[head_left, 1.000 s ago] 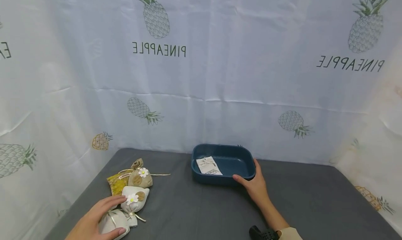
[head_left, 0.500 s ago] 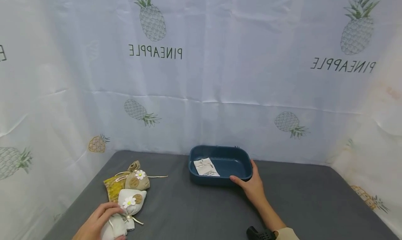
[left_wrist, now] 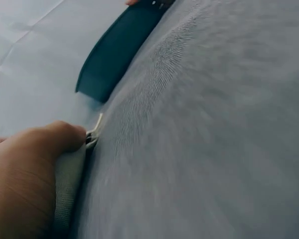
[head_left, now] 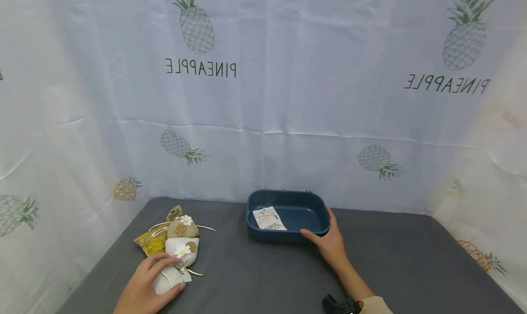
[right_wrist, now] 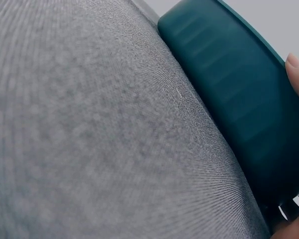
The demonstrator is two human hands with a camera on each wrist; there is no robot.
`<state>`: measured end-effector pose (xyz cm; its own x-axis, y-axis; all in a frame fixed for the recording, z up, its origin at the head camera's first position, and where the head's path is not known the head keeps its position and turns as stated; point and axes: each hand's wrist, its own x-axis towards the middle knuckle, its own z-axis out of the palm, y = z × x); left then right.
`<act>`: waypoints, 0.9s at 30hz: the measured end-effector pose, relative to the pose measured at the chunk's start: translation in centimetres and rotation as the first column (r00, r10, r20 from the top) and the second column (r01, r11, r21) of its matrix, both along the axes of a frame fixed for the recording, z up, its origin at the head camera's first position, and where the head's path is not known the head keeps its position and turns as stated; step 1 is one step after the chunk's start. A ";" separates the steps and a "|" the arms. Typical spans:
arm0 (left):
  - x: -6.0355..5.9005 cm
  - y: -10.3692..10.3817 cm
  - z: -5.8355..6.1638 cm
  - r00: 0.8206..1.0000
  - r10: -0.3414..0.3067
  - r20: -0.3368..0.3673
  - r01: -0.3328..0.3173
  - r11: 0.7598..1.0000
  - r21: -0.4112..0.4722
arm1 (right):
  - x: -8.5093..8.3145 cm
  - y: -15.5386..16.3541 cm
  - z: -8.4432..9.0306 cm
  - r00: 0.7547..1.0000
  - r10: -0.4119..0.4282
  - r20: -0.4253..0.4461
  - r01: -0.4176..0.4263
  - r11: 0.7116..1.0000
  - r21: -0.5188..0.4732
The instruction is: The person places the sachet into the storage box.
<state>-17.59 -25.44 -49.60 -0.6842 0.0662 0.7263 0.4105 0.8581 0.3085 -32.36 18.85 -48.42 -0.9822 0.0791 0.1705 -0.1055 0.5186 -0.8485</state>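
At the left of the head view, my left hand grips a small white drawstring pouch between thumb and fingers. Its fingertips touch a second white pouch with a daisy, just beyond. Further back lie a beige pouch with a daisy and a yellow pouch. My right hand holds the near right corner of a dark blue rectangular basin, thumb on the front rim. Inside, on the left, rests a flat white printed pouch. In the right wrist view, the thumb presses the basin's rim.
A dark grey cloth covers the table. A white curtain printed with pineapples hangs behind the basin and along both sides. A black strap device sits on the right wrist.
My left hand has closed round the nearest white pouch and shifted right and away, pushing the daisy pouch along with it. My right hand and the basin stay in place; the view shifts slightly.
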 end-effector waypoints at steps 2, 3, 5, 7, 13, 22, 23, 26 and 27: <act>-0.7 0.6 0.1 1.000 0.008 -0.002 -0.008 1.000 0.019 | 0.0 0.0 0.0 1.000 0.002 0.000 -0.002 1.000 0.002; -1.1 0.9 0.1 1.000 0.018 0.001 -0.018 0.999 0.028 | 0.0 0.0 0.0 1.000 0.001 0.001 -0.001 1.000 0.002; -2.0 1.5 0.2 0.999 0.039 0.018 -0.040 0.998 0.048 | 0.0 0.0 -0.1 1.000 -0.002 0.002 0.002 1.000 0.003; -2.8 2.1 0.3 0.998 0.061 0.030 -0.063 0.996 0.068 | -0.1 0.0 -0.1 1.000 -0.005 0.005 0.005 1.000 0.003; -4.9 3.6 0.4 0.998 0.059 0.037 -0.062 0.995 0.077 | -0.1 0.0 -0.2 1.000 -0.011 0.010 0.011 1.000 0.015; -5.0 3.8 0.4 0.997 -0.077 -0.026 0.078 0.996 0.036 | 0.1 -0.1 -0.3 1.000 -0.008 0.004 0.008 1.000 0.013; -5.0 3.8 0.4 0.995 -0.094 -0.029 0.095 0.995 0.033 | 0.1 -0.1 -0.2 1.000 -0.008 0.004 0.008 1.000 0.011; -5.2 3.9 0.4 0.993 -0.116 -0.023 0.116 0.993 0.016 | 0.1 -0.1 -0.2 1.000 -0.008 0.000 0.008 1.000 0.002; -5.3 3.9 0.4 0.993 -0.118 -0.014 0.118 0.993 0.007 | 0.1 -0.1 -0.1 1.000 -0.010 -0.001 0.010 1.000 0.001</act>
<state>-22.89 -21.52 -49.16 -0.6618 0.1402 0.7365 0.5131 0.8010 0.3085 -32.31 18.80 -48.54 -0.9812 0.0892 0.1712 -0.1007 0.5202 -0.8481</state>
